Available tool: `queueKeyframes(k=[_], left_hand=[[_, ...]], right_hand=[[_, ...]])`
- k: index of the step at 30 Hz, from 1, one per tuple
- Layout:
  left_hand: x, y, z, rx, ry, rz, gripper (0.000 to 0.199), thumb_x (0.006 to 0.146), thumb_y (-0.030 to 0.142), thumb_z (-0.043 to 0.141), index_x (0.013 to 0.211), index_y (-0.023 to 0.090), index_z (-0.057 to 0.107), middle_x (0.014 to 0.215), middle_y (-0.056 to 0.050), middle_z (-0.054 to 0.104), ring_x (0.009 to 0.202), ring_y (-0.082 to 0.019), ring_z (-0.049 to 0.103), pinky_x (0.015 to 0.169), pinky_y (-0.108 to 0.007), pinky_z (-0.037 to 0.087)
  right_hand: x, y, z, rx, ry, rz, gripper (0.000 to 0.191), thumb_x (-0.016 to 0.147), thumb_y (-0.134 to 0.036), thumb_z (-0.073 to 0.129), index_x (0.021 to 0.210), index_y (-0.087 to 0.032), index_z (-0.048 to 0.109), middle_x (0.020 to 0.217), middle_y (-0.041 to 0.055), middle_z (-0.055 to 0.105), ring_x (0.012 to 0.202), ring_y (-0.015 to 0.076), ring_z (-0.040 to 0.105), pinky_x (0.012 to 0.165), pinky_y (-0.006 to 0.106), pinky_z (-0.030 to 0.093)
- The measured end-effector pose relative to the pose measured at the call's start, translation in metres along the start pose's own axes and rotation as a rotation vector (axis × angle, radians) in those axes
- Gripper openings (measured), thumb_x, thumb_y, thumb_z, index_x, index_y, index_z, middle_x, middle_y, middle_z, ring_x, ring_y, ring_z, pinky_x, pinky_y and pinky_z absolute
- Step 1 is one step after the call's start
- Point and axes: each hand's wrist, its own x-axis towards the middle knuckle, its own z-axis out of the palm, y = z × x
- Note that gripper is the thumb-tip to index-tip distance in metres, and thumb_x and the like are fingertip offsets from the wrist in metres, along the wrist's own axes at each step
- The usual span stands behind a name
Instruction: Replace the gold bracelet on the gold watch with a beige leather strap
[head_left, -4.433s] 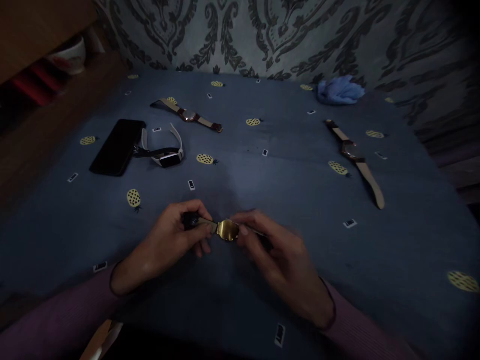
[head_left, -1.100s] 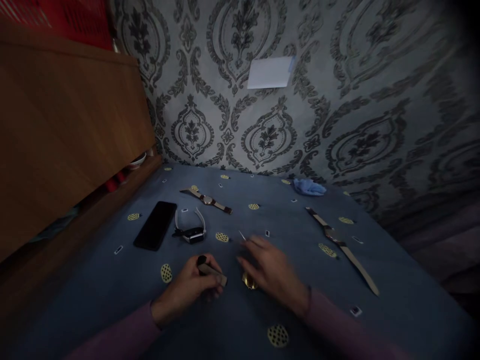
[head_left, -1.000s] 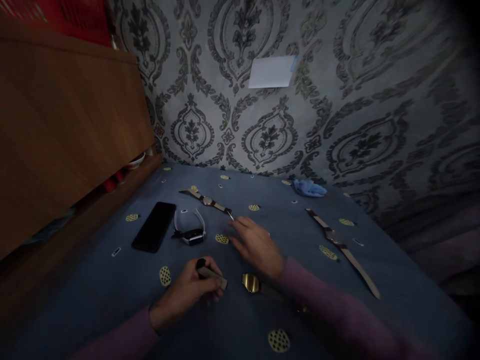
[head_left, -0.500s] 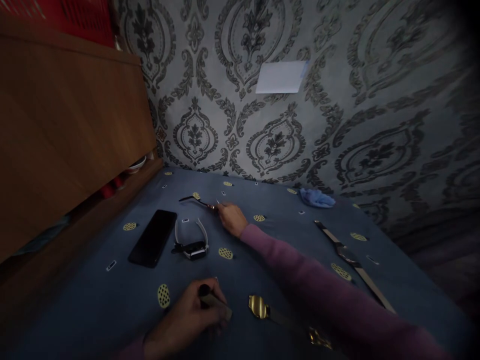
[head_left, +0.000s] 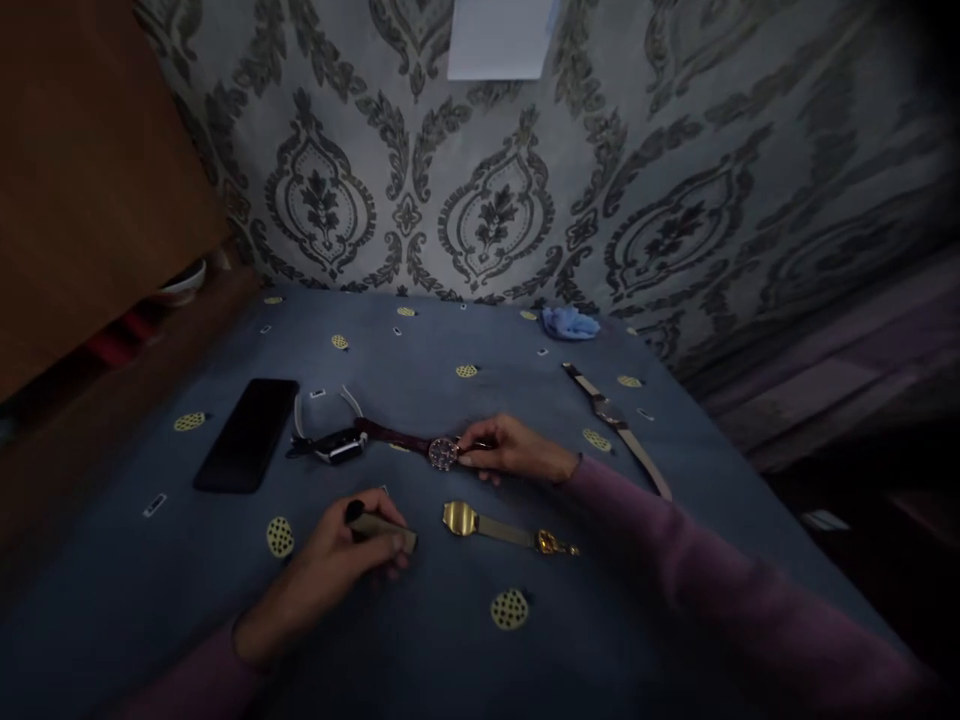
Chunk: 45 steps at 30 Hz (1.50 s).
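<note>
My left hand (head_left: pixel 349 545) is closed round a small grey-beige object with a black end (head_left: pixel 381 528), low over the table. My right hand (head_left: pixel 504 448) pinches a dark red strapped watch (head_left: pixel 443 454) beside its round dial, and its strap stretches left. The far strap end comes up to a white-strapped smartwatch (head_left: pixel 346 447). Nearer to me, between my hands, lies a gold watch (head_left: pixel 460 519). Another watch with a light strap (head_left: pixel 609 412) rests farther right. A black phone (head_left: pixel 249 435) lies flat at the left.
The table (head_left: pixel 420 640) has a blue cover with yellow printed shapes. A crumpled blue cloth (head_left: pixel 570 323) lies by the patterned wall. At the left stands a wooden cabinet (head_left: pixel 97 180). White paper (head_left: pixel 501 38) is on the wall.
My right hand has come back toward me from the far part of the table, with the dark red watch in it. The view has shifted. My left hand still holds its object.
</note>
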Motion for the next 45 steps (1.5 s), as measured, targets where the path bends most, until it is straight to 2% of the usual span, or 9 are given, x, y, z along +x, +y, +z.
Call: queueKeyframes(k=[4, 9, 14, 20, 23, 27, 30, 35, 45], left_hand=[[0.003, 0.002, 0.003, -0.008, 0.007, 0.008, 0.019, 0.077, 0.031, 0.066, 0.082, 0.014, 0.058, 0.067, -0.001, 0.064, 0.058, -0.01, 0.058, 0.05, -0.018, 0.04], [0.011, 0.016, 0.014, -0.034, 0.039, 0.014, 0.02, 0.075, 0.031, 0.069, 0.079, 0.014, 0.059, 0.064, -0.001, 0.064, 0.057, -0.011, 0.058, 0.049, -0.018, 0.039], [0.029, 0.028, 0.027, -0.083, 0.062, 0.037, 0.02, 0.072, 0.029, 0.071, 0.079, 0.014, 0.059, 0.065, -0.001, 0.065, 0.057, -0.01, 0.058, 0.049, -0.019, 0.039], [0.042, 0.026, 0.033, -0.125, 0.07, 0.032, 0.02, 0.072, 0.027, 0.071, 0.08, 0.014, 0.058, 0.065, -0.001, 0.065, 0.055, -0.009, 0.059, 0.048, -0.017, 0.04], [0.042, 0.022, 0.032, -0.122, 0.089, 0.033, 0.022, 0.073, 0.028, 0.072, 0.081, 0.013, 0.058, 0.065, 0.0, 0.065, 0.055, -0.009, 0.058, 0.047, -0.017, 0.041], [0.045, 0.02, 0.031, -0.111, 0.085, 0.06, 0.022, 0.074, 0.028, 0.072, 0.083, 0.013, 0.059, 0.066, -0.001, 0.065, 0.055, -0.009, 0.059, 0.046, -0.016, 0.042], [0.048, 0.019, 0.032, -0.105, 0.096, 0.103, 0.021, 0.075, 0.027, 0.071, 0.082, 0.013, 0.058, 0.067, -0.001, 0.065, 0.055, -0.009, 0.06, 0.045, -0.016, 0.042], [0.053, 0.022, 0.036, -0.08, 0.145, 0.197, 0.02, 0.076, 0.026, 0.071, 0.084, 0.013, 0.058, 0.072, -0.004, 0.068, 0.067, -0.015, 0.067, 0.045, -0.016, 0.045], [0.054, 0.015, 0.031, -0.035, 0.092, 0.121, 0.02, 0.078, 0.028, 0.069, 0.085, 0.013, 0.058, 0.07, -0.003, 0.066, 0.056, -0.013, 0.067, 0.033, -0.012, 0.032]], right_hand=[[-0.017, -0.006, 0.01, -0.134, 0.207, -0.044, 0.009, 0.08, -0.019, 0.07, 0.088, -0.016, 0.071, 0.079, 0.0024, 0.068, 0.07, 0.0152, 0.062, 0.065, 0.027, 0.047], [-0.033, -0.01, 0.03, -0.261, 0.392, -0.089, 0.02, 0.085, -0.013, 0.062, 0.104, -0.016, 0.068, 0.094, 0.0078, 0.066, 0.083, 0.0202, 0.062, 0.074, 0.033, 0.047], [-0.041, -0.006, 0.039, -0.312, 0.402, -0.19, 0.017, 0.089, -0.012, 0.059, 0.103, -0.014, 0.068, 0.092, 0.0078, 0.066, 0.088, 0.0204, 0.061, 0.079, 0.033, 0.049], [-0.062, -0.013, 0.041, -0.392, 0.435, -0.228, 0.017, 0.093, -0.018, 0.054, 0.104, -0.017, 0.068, 0.087, 0.0067, 0.066, 0.083, 0.0216, 0.057, 0.076, 0.037, 0.046], [-0.079, -0.019, 0.053, -0.45, 0.585, -0.226, 0.025, 0.098, -0.027, 0.047, 0.103, -0.013, 0.066, 0.085, 0.0098, 0.063, 0.081, 0.0235, 0.053, 0.071, 0.038, 0.044], [-0.091, -0.021, 0.073, -0.536, 0.547, -0.319, 0.031, 0.094, -0.039, 0.054, 0.104, -0.012, 0.064, 0.09, 0.0115, 0.064, 0.085, 0.0257, 0.054, 0.07, 0.04, 0.049], [-0.09, -0.02, 0.082, -0.523, 0.515, -0.268, 0.025, 0.095, -0.031, 0.052, 0.107, -0.011, 0.062, 0.092, 0.0121, 0.062, 0.087, 0.0261, 0.055, 0.076, 0.045, 0.052], [-0.088, -0.019, 0.084, -0.451, 0.55, -0.286, 0.017, 0.096, -0.024, 0.047, 0.087, -0.016, 0.06, 0.082, 0.0085, 0.06, 0.077, 0.022, 0.056, 0.07, 0.039, 0.054], [-0.081, -0.019, 0.079, -0.345, 0.705, -0.217, 0.009, 0.095, -0.022, 0.05, 0.088, -0.019, 0.055, 0.082, 0.0059, 0.062, 0.076, 0.0199, 0.059, 0.068, 0.033, 0.05]])
